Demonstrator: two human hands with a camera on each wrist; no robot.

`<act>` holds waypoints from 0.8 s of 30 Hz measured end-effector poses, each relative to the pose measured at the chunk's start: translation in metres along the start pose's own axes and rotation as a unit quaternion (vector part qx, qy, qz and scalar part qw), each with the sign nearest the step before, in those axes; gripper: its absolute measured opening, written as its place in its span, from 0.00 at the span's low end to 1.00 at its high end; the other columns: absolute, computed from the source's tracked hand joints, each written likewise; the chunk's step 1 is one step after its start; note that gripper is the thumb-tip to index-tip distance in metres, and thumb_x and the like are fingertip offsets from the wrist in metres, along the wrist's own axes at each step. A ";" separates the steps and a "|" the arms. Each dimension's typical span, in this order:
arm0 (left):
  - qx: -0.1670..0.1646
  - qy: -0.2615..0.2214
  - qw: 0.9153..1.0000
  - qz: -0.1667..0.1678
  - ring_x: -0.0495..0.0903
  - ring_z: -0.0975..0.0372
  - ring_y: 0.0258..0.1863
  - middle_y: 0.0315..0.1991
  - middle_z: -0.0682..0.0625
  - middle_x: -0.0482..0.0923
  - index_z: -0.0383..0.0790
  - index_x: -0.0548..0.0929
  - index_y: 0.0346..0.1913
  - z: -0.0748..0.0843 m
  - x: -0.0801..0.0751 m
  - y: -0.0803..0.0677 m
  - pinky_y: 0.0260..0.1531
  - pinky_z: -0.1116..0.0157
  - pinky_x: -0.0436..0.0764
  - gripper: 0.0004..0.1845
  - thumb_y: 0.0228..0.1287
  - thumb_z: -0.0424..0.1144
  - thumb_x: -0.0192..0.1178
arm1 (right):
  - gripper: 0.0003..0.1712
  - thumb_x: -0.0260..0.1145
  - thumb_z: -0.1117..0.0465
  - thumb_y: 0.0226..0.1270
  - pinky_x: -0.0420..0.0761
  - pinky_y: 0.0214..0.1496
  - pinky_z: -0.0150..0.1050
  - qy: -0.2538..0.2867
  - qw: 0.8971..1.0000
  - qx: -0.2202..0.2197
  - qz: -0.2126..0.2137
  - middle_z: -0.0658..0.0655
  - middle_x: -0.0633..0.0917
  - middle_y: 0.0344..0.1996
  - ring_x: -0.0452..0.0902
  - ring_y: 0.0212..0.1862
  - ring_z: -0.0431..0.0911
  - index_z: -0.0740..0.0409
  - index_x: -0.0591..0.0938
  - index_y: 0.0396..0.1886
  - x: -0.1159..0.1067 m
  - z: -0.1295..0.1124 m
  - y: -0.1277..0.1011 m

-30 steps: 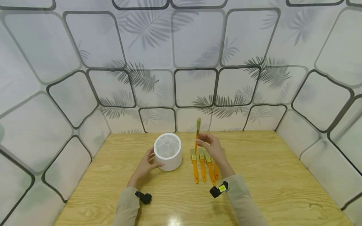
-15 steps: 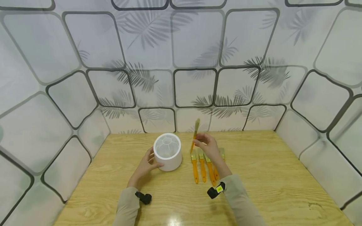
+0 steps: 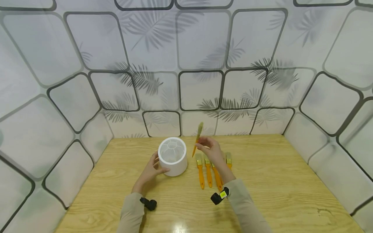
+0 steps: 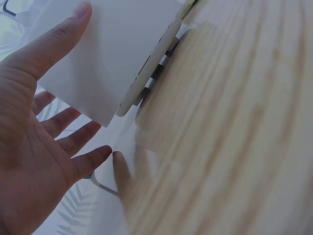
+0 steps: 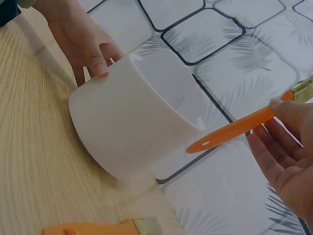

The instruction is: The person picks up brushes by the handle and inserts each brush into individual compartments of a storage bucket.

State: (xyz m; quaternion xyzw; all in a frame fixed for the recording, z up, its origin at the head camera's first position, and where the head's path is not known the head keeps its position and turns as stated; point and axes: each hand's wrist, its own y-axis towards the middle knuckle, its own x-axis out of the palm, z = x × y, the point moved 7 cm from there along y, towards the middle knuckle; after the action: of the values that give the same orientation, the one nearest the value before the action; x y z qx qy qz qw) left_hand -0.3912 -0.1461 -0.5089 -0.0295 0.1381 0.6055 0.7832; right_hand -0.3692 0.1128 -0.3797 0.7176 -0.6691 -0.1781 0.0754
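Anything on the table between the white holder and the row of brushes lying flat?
No. In the head view only bare wood separates the white holder from the row of brushes; the brush held by the right hand hangs above that gap.

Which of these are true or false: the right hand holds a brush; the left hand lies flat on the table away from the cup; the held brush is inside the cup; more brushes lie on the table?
1. The right hand holds a brush: true.
2. The left hand lies away from the cup: false, it touches the cup's side.
3. The held brush is inside the cup: false, it is in the air beside it.
4. More brushes lie on the table: true.
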 end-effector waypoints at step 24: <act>0.009 0.018 1.000 0.003 0.56 0.43 0.68 0.69 0.41 0.57 0.53 0.54 0.71 0.002 -0.003 0.000 0.64 0.43 0.59 0.50 0.47 0.38 0.72 | 0.14 0.64 0.72 0.59 0.82 0.41 0.30 0.045 0.999 -0.019 -0.001 0.71 0.79 0.40 0.77 0.37 0.39 0.74 0.76 0.44 0.011 -0.009 0.004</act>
State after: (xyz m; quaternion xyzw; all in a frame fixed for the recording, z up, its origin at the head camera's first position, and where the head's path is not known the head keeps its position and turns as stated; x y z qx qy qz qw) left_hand -0.3914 -0.1484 -0.5067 -0.0325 0.1576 0.6057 0.7792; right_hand -0.3695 0.1006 -0.3714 0.7242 -0.6606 -0.1584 0.1186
